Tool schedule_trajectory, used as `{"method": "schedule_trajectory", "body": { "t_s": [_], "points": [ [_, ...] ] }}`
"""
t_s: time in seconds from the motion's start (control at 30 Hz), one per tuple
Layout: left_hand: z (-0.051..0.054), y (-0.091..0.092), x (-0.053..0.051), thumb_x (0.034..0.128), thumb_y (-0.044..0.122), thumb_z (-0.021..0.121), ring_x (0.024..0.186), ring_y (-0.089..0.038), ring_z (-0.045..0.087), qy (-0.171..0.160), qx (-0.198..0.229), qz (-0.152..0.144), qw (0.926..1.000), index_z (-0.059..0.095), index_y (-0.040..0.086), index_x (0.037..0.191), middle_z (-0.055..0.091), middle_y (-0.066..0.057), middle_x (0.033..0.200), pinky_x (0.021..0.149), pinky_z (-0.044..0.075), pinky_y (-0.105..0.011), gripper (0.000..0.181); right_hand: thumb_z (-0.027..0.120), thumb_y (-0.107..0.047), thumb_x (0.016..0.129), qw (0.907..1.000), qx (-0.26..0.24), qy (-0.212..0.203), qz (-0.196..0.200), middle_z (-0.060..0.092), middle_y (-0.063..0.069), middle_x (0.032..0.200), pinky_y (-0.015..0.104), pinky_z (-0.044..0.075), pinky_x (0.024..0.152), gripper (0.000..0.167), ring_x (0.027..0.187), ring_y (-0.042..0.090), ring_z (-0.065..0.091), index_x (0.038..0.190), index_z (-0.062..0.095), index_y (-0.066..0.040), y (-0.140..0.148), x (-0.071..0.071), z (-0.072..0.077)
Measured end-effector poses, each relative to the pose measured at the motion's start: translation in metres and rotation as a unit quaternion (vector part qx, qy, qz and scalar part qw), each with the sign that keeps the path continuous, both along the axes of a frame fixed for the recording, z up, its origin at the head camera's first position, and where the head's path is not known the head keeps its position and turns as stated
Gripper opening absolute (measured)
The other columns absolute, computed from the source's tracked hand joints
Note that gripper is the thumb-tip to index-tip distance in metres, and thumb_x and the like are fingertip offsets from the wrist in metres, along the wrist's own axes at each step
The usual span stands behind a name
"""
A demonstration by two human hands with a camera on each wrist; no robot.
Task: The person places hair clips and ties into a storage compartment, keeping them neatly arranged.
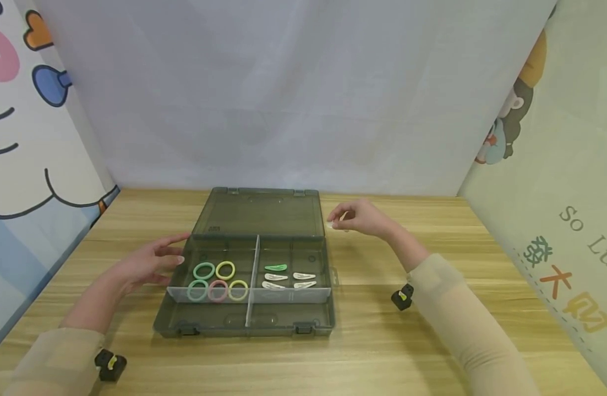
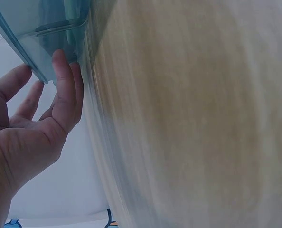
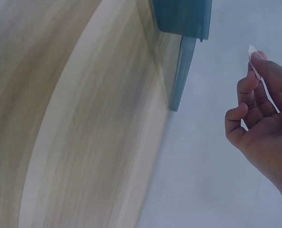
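A dark translucent organizer box lies on the table with its lid folded back. Its back left compartment holds several hair ties, among them a pink one and a yellow one. In the back right compartment are a green snap hair clip and several white ones. My left hand touches the box's left side, fingers mostly straight. Right of the lid, my right hand pinches a small white hair clip between thumb and fingertips, above the table.
Two front compartments of the box lie behind the latches. The wooden table runs back to a pale curtain. Printed cloths hang at left and right. A small black camera sits on each wrist.
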State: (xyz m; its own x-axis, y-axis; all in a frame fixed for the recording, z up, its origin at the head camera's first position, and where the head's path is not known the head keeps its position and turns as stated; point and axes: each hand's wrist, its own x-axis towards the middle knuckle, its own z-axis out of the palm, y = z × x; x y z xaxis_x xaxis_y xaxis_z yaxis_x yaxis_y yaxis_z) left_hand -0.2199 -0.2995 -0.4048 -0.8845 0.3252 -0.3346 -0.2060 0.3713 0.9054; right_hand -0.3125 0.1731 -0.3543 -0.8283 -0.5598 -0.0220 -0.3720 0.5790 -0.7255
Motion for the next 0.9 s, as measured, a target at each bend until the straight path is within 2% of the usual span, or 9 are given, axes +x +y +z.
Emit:
{"method": "schedule_trajectory", "body": {
  "t_s": [0.17, 0.3, 0.47, 0.63, 0.7, 0.9],
  "points": [
    [0.0, 0.0, 0.0, 0.0967, 0.023, 0.055, 0.124, -0.042, 0.042, 0.001, 0.0, -0.001, 1.0, 0.009, 0.019, 0.154, 0.014, -0.031, 0.151, 0.083, 0.051, -0.043, 0.073, 0.068, -0.015, 0.088, 0.9997, -0.013, 0.013, 0.019, 0.069, 0.008, 0.098, 0.035, 0.05, 0.071, 0.015, 0.082, 0.034, 0.062, 0.1, 0.071, -0.007, -0.01, 0.006, 0.002],
    [0.0, 0.0, 0.0, 0.0971, 0.023, 0.054, 0.127, -0.044, 0.038, 0.002, -0.003, -0.002, 1.0, 0.009, 0.02, 0.154, 0.014, -0.03, 0.151, 0.083, 0.051, -0.043, 0.072, 0.069, -0.016, 0.087, 0.9991, -0.011, 0.025, 0.033, 0.069, 0.004, 0.095, 0.028, 0.05, 0.069, 0.013, 0.079, 0.026, 0.064, 0.098, 0.071, -0.01, -0.018, 0.011, 0.002],
    [0.0, 0.0, 0.0, 0.0968, 0.024, 0.055, 0.125, -0.041, 0.042, 0.004, -0.008, -0.002, 1.0, 0.01, 0.019, 0.153, 0.016, -0.03, 0.15, 0.084, 0.051, -0.043, 0.072, 0.068, -0.017, 0.088, 0.9981, -0.005, 0.036, 0.05, 0.069, 0.005, 0.087, 0.027, 0.047, 0.063, 0.012, 0.072, 0.031, 0.06, 0.097, 0.072, -0.011, -0.026, 0.014, -0.001],
    [0.001, 0.001, 0.0, 0.0966, 0.024, 0.055, 0.124, -0.042, 0.042, 0.005, -0.007, -0.002, 1.0, 0.01, 0.018, 0.153, 0.015, -0.031, 0.15, 0.083, 0.051, -0.043, 0.073, 0.07, -0.017, 0.086, 0.9963, -0.003, 0.05, 0.069, 0.069, 0.002, 0.085, 0.024, 0.047, 0.061, 0.01, 0.068, 0.019, 0.059, 0.094, 0.073, -0.011, -0.035, 0.015, -0.008],
    [0.001, 0.001, 0.0, 0.0963, 0.025, 0.055, 0.127, -0.045, 0.038, 0.003, -0.004, -0.002, 1.0, 0.009, 0.018, 0.153, 0.014, -0.031, 0.151, 0.084, 0.051, -0.043, 0.074, 0.07, -0.015, 0.086, 0.9956, -0.003, 0.05, 0.079, 0.069, 0.0, 0.086, 0.024, 0.047, 0.061, 0.008, 0.068, 0.014, 0.059, 0.093, 0.073, -0.011, -0.038, 0.016, -0.011],
    [0.001, 0.001, 0.001, 0.0954, 0.026, 0.057, 0.132, -0.05, 0.027, 0.003, 0.0, -0.002, 1.0, 0.009, 0.017, 0.153, 0.011, -0.031, 0.151, 0.086, 0.05, -0.045, 0.076, 0.069, -0.013, 0.086, 0.9947, 0.007, 0.034, 0.097, 0.07, 0.0, 0.088, 0.024, 0.05, 0.068, 0.006, 0.077, 0.011, 0.062, 0.092, 0.072, -0.011, -0.048, 0.019, -0.019]
  ]
}}
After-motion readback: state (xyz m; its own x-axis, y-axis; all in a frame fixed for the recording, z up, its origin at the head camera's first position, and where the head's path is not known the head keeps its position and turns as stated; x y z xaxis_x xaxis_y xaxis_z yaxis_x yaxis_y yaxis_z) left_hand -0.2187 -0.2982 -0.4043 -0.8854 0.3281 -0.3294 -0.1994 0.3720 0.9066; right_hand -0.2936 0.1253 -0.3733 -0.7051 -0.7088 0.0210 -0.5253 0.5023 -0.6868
